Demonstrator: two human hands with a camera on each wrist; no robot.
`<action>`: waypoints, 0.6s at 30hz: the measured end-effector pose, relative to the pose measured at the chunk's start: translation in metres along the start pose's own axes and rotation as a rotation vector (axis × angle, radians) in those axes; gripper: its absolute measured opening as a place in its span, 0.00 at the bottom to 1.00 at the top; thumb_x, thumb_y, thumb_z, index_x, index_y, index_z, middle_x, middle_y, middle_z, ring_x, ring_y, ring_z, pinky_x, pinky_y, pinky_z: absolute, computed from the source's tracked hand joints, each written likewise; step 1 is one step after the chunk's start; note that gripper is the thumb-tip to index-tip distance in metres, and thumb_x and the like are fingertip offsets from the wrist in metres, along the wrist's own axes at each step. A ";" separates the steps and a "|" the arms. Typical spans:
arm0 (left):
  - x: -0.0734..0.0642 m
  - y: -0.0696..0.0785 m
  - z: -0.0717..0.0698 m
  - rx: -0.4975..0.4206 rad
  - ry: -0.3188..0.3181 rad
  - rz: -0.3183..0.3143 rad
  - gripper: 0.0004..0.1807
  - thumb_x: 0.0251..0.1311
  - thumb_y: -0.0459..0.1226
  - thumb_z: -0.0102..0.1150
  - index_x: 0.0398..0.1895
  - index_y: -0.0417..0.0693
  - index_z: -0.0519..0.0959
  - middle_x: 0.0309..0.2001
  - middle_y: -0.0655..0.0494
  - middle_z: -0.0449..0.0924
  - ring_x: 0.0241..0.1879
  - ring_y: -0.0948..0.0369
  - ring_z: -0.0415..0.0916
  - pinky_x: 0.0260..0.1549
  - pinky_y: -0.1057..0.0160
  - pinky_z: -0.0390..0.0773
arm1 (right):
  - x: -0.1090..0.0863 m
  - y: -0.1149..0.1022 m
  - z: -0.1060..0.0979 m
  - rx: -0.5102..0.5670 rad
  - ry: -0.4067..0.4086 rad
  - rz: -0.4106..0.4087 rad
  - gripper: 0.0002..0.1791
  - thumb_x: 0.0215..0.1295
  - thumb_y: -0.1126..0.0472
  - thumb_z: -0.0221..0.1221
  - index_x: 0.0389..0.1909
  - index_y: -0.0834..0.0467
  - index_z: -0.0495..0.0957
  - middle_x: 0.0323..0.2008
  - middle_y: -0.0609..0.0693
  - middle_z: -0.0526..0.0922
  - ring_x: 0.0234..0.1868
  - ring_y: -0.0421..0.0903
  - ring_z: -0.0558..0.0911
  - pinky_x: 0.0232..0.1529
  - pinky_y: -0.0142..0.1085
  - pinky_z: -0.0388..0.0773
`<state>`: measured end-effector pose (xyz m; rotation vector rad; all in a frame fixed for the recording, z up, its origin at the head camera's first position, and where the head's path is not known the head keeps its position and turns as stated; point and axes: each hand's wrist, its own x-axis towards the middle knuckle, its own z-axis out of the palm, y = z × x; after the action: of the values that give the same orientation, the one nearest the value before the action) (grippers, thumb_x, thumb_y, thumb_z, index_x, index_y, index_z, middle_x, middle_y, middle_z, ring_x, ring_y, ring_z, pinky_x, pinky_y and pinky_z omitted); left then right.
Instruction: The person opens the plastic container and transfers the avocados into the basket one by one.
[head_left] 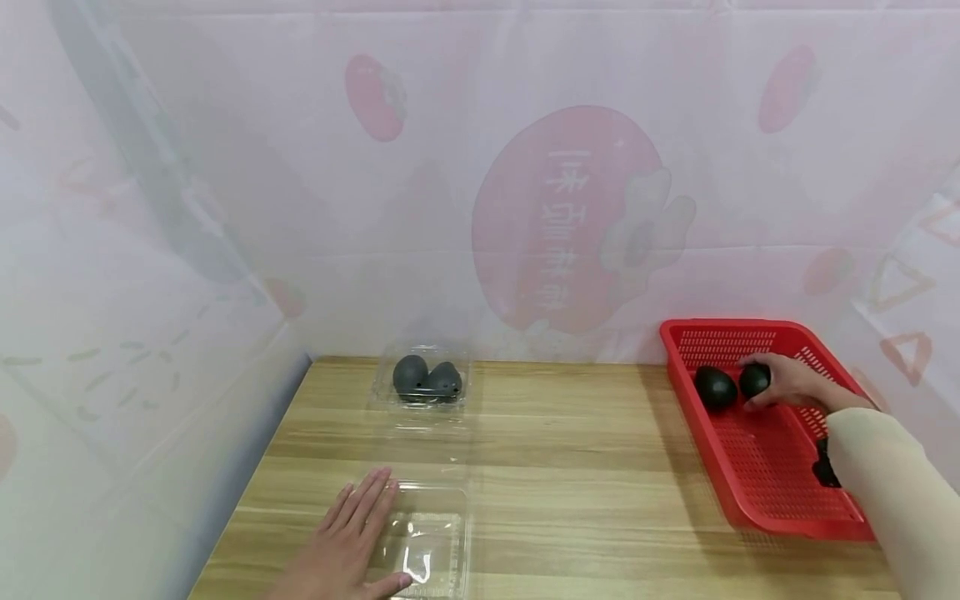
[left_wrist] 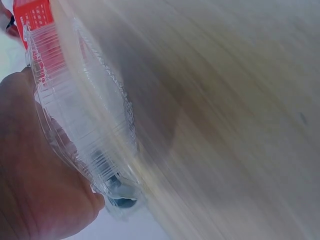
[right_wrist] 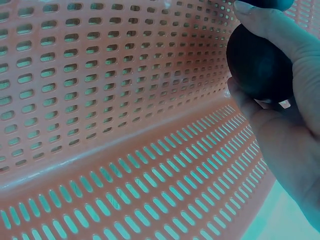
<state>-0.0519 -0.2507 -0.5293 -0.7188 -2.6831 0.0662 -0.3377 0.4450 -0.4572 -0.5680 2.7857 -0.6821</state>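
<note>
My right hand (head_left: 795,381) reaches into the red basket (head_left: 731,487) and grips a dark avocado (head_left: 754,380) between thumb and fingers. In the right wrist view the held avocado (right_wrist: 257,65) looks nearly black and smooth. Another avocado (head_left: 716,388) lies in the basket just left of it. On the left, my left hand (head_left: 341,533) rests with straight fingers along the left side of a clear plastic box (head_left: 431,546), thumb over its near part. In the left wrist view the hand (left_wrist: 40,165) is beside the clear box (left_wrist: 82,105).
A second clear plastic box (head_left: 380,392) at the back left holds two dark avocados (head_left: 411,375). The wooden table (head_left: 570,467) lies between the boxes and the basket. A printed pink cloth (head_left: 420,200) hangs behind the table and along both sides.
</note>
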 end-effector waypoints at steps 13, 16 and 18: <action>-0.012 -0.028 0.000 -0.037 0.008 0.031 0.64 0.61 0.75 0.57 0.83 0.37 0.54 0.85 0.42 0.50 0.85 0.56 0.38 0.81 0.61 0.29 | 0.000 0.000 0.004 0.034 -0.029 0.049 0.44 0.50 0.64 0.82 0.63 0.79 0.70 0.56 0.79 0.74 0.53 0.72 0.74 0.55 0.69 0.77; -0.015 -0.033 -0.001 -0.050 0.009 0.025 0.64 0.60 0.74 0.59 0.84 0.38 0.52 0.81 0.39 0.56 0.85 0.57 0.37 0.80 0.62 0.29 | 0.000 0.000 0.004 0.038 -0.042 0.064 0.45 0.51 0.64 0.82 0.64 0.79 0.69 0.57 0.80 0.73 0.54 0.73 0.74 0.56 0.70 0.76; -0.016 -0.037 -0.002 -0.058 0.011 0.023 0.65 0.59 0.73 0.61 0.85 0.39 0.51 0.81 0.38 0.58 0.85 0.57 0.38 0.80 0.62 0.29 | 0.001 0.000 0.004 0.035 -0.045 0.072 0.45 0.51 0.63 0.82 0.64 0.79 0.69 0.57 0.80 0.73 0.54 0.73 0.74 0.57 0.70 0.76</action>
<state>-0.0555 -0.2908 -0.5279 -0.7651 -2.6764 -0.0099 -0.3371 0.4432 -0.4609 -0.4686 2.7325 -0.6930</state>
